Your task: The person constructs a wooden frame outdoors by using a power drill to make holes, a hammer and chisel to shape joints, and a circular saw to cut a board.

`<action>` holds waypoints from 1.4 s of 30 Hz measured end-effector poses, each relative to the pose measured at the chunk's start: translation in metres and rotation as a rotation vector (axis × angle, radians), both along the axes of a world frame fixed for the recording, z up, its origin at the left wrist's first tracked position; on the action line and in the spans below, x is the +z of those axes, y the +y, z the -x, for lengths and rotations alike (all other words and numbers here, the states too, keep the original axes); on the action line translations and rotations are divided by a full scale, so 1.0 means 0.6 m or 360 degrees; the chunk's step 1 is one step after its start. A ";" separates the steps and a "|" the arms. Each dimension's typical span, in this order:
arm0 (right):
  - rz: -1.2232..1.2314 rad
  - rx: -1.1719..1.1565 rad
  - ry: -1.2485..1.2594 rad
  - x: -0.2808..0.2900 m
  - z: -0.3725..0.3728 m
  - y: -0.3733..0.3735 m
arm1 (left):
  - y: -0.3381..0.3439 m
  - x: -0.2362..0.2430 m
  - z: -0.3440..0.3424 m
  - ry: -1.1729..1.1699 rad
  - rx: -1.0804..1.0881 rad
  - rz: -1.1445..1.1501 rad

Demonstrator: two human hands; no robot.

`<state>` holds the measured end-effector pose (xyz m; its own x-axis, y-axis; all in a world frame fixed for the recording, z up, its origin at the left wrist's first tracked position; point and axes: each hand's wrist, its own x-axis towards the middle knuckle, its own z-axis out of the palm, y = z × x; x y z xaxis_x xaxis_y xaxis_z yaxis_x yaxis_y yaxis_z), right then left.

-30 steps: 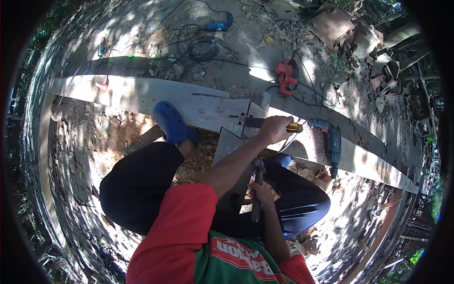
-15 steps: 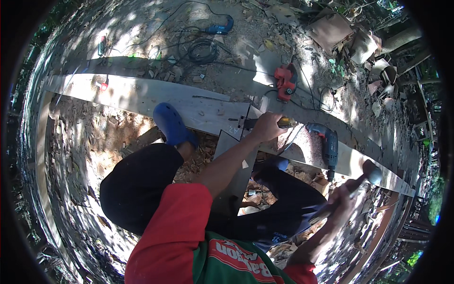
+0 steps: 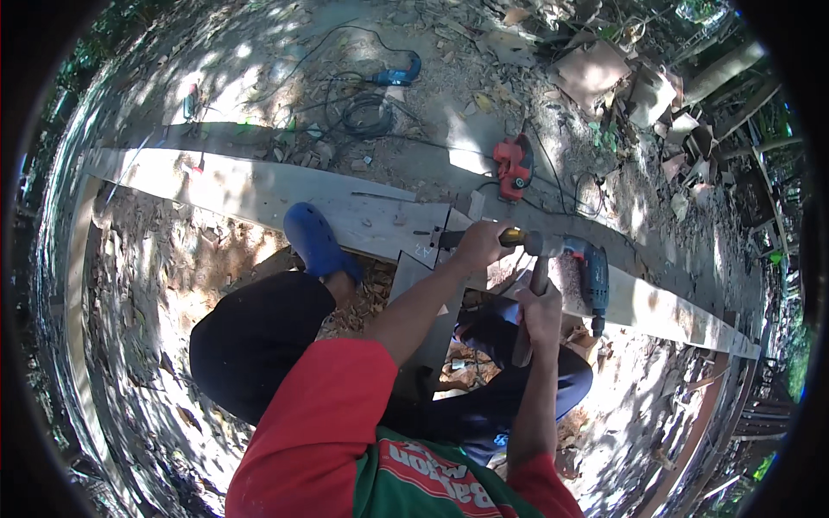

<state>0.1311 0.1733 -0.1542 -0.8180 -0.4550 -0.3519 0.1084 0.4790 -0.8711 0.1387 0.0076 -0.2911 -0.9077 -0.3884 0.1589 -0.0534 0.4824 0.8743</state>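
Observation:
My left hand is wrapped round a chisel with a yellow handle. Its dark blade lies low over the pale wooden plank, beside pencil marks where a second board meets it; whether the tip bites into the wood I cannot tell. In my right hand is a hammer, gripped by its wooden handle. The hammer's head is at the butt end of the chisel and appears to touch it. Just right of them a dark drill lies on the plank.
Beyond the plank a red power tool, a blue power tool and a coiled cable lie on the ground. My foot in a blue clog rests against the plank. Cardboard-like scraps and branches are piled at far right.
My right hand has swung the hammer from the far right in to the chisel's butt. The left hand keeps its grip on the chisel in nearly the same place.

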 end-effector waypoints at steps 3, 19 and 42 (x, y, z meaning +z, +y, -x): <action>-0.0195 -0.0494 0.0243 0.091 -0.001 0.062 | 0.010 -0.007 0.008 -0.0137 -0.0010 0.0202; 0.0244 -0.0395 0.0189 -0.092 0.013 0.022 | 0.022 -0.001 0.017 -0.0261 -0.0035 0.0203; -0.0247 0.0061 -0.0617 -0.173 -0.177 0.077 | -0.238 0.126 -0.098 0.0289 0.0577 -0.0506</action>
<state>0.2374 0.2193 -0.2582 -0.5950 -0.3997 -0.6973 0.3936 0.6115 -0.6864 0.1975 -0.1349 -0.2154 -0.6746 -0.7276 0.1244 -0.0013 0.1697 0.9855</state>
